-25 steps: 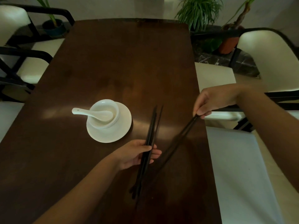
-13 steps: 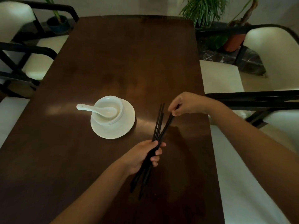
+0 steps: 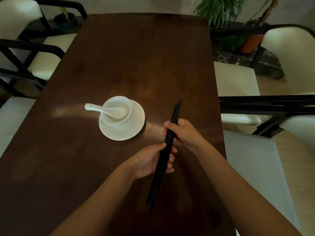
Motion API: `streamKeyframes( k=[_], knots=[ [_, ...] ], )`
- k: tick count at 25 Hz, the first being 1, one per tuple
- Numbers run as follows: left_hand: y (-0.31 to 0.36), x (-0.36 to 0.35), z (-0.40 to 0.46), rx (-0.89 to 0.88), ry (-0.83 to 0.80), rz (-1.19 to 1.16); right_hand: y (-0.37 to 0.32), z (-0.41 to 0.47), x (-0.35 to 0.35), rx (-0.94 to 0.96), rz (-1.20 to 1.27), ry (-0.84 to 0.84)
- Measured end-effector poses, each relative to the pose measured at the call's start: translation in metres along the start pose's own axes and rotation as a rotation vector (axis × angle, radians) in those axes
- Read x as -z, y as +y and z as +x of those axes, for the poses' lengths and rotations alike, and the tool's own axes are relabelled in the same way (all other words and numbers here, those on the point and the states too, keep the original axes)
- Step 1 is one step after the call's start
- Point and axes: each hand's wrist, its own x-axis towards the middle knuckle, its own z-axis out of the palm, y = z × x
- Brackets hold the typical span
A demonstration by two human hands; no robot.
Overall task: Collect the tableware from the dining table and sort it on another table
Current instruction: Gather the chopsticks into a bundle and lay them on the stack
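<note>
Head view: left hand (image 3: pixel 150 160) and right hand (image 3: pixel 184 132) both clasp the chopsticks (image 3: pixel 167 145) above the surface (image 3: pixel 136 57), squaring the bundle for carrying; bowl (image 3: pixel 117 110), spoon (image 3: pixel 104 110), saucer (image 3: pixel 134 126) wait.

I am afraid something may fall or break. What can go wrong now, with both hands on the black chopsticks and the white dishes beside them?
1. The chopsticks form a loose, uneven bundle between the left hand and right hand; one could slip out.
2. The spoon rests unsecured in the bowl on the saucer, handle overhanging; lifted as a stack, it may slide off.
</note>
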Motion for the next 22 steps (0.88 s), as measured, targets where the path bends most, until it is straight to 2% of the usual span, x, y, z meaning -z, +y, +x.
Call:
streamKeyframes(
  k=[2,4,6,8,10,15,18,22],
  knots=[
    [-0.010,0.009,-0.005,0.035,0.030,-0.020,-0.008,-0.004,0.002,0.034,0.003,0.054],
    [-0.030,0.018,-0.009,0.040,0.146,-0.131,-0.023,-0.012,0.003,0.140,-0.012,0.153],
    [-0.050,0.019,-0.009,-0.050,0.250,-0.463,-0.042,-0.024,0.004,0.311,-0.084,0.242],
    [-0.059,0.011,-0.002,-0.199,0.266,-0.787,-0.062,-0.042,0.000,0.498,-0.163,0.280],
    [-0.053,-0.001,0.006,-0.312,0.248,-0.942,-0.077,-0.060,-0.005,0.636,-0.219,0.279],
    [-0.027,-0.018,0.007,-0.435,0.188,-1.016,-0.091,-0.085,-0.016,0.749,-0.298,0.291],
    [-0.026,-0.021,0.003,-0.449,0.175,-1.042,-0.087,-0.086,-0.024,0.711,-0.194,0.278],
    [-0.028,-0.026,0.007,-0.437,0.292,-1.070,-0.071,-0.082,-0.040,0.643,-0.240,0.214]
  ],
)
